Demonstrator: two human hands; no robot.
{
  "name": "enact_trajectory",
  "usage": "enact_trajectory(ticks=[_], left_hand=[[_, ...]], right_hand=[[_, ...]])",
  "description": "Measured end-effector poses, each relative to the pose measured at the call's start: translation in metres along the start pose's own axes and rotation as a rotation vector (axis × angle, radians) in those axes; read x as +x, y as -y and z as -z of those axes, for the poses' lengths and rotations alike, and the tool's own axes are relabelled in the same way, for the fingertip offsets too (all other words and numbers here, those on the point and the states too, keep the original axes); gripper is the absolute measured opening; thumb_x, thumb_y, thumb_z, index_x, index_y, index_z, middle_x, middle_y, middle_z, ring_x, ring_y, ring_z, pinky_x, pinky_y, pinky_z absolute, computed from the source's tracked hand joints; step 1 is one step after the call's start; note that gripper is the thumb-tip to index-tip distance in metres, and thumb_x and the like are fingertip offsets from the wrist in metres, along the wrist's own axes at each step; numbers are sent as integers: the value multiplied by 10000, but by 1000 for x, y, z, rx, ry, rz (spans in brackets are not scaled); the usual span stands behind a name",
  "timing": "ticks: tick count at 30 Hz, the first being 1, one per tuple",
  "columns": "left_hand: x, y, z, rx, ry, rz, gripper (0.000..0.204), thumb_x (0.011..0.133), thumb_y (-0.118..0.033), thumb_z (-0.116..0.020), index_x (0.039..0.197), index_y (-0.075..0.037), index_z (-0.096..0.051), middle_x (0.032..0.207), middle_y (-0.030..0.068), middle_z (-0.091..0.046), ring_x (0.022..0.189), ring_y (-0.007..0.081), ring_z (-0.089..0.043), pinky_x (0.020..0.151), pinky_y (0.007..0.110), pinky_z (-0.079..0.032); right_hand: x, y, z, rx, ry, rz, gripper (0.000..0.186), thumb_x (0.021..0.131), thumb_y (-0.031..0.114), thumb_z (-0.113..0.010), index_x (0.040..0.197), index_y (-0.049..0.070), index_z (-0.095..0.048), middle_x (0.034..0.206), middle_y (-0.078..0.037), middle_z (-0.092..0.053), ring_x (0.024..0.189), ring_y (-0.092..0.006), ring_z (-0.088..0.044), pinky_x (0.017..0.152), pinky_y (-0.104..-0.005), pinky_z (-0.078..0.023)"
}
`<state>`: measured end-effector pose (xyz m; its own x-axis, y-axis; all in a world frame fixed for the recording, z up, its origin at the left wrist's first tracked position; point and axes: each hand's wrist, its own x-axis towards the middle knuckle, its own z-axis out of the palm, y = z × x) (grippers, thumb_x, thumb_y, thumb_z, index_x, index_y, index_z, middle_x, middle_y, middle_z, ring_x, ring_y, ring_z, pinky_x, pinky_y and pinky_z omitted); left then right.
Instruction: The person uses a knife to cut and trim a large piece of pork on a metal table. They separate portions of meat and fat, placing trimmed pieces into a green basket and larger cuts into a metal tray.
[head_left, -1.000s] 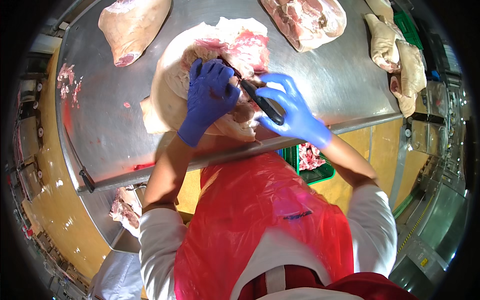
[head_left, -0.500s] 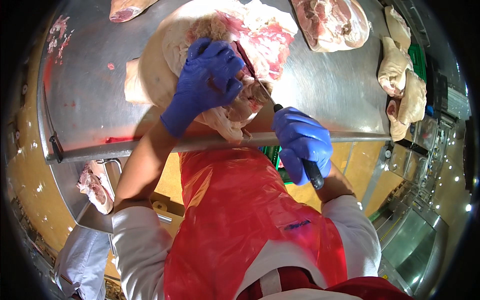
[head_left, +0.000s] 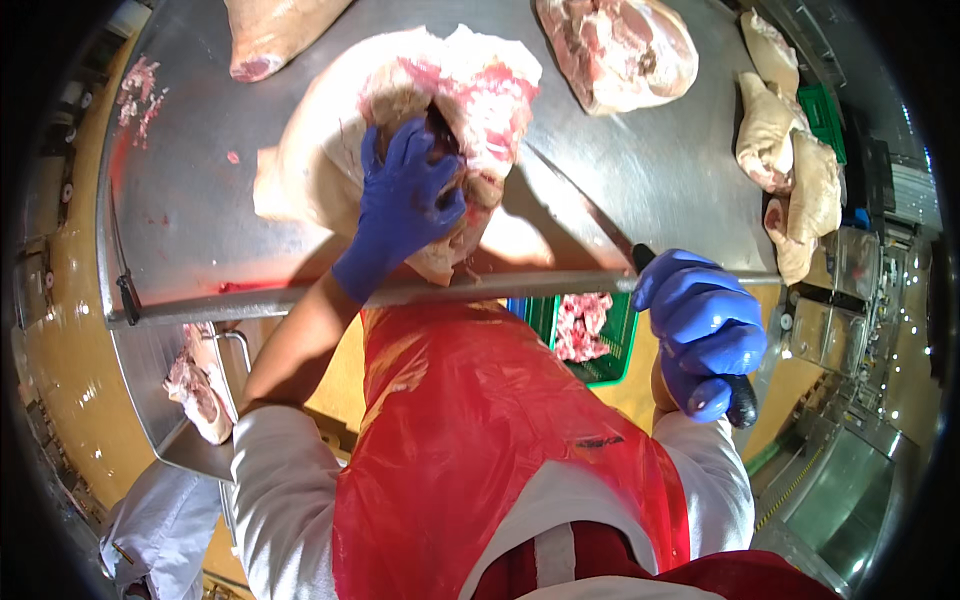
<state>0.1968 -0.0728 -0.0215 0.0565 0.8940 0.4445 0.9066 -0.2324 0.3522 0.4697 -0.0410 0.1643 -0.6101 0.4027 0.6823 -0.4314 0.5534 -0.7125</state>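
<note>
Nearest is the red apron (head_left: 480, 420), and to its right the right hand (head_left: 705, 335), in a blue glove, has its fingers wrapped round the black handle of a knife (head_left: 590, 205), whose blade slants over the table with its tip just beside the big piece of meat (head_left: 315, 165). Below the table's near edge a green crate (head_left: 624, 340) holds meat scraps (head_left: 580, 325). The big meat lies on the metal table (head_left: 215, 205), near that edge; the left hand (head_left: 410, 195), also blue-gloved, lies on it with bent fingers beside a dark cut, though whether they grip cannot be told. A second knife (head_left: 125, 290) lies along the table's left edge. Farther off are small bits of meat (head_left: 140, 98) at left, stacked meat pieces (head_left: 790, 170) at right, and two more large cuts (head_left: 620, 55) across the table.
</note>
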Motion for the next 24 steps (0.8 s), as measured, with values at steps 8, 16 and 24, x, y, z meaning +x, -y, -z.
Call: enact_trajectory(ticks=[8, 16, 24], left_hand=[[-3, 7, 10, -32, 0, -19, 198, 757, -296, -744, 914, -179, -713, 1257, 105, -544, 1370, 330, -448, 1136, 640, -196], [-4, 17, 11, -55, -25, -23, 180, 743, -290, -731, 873, -168, -710, 1189, 95, -574, 1356, 329, -465, 1133, 637, -196], [0, 13, 19, -13, 33, -23, 238, 743, -295, -727, 942, -166, -715, 1274, 100, -563, 1379, 335, -441, 1132, 650, -194]], right_hand=[[7, -76, -51, -50, 84, -72, 295, 791, 88, -770, 727, 66, -483, 661, -74, -468, 571, -291, -512, 541, -395, -430], [-44, -32, -41, -241, 163, -354, 253, 705, -11, -748, 744, 80, -514, 673, -37, -488, 557, -262, -496, 536, -388, -417], [-7, -47, -56, -132, 197, -115, 202, 807, 98, -730, 825, 43, -537, 712, -106, -539, 630, -317, -582, 638, -446, -521]])
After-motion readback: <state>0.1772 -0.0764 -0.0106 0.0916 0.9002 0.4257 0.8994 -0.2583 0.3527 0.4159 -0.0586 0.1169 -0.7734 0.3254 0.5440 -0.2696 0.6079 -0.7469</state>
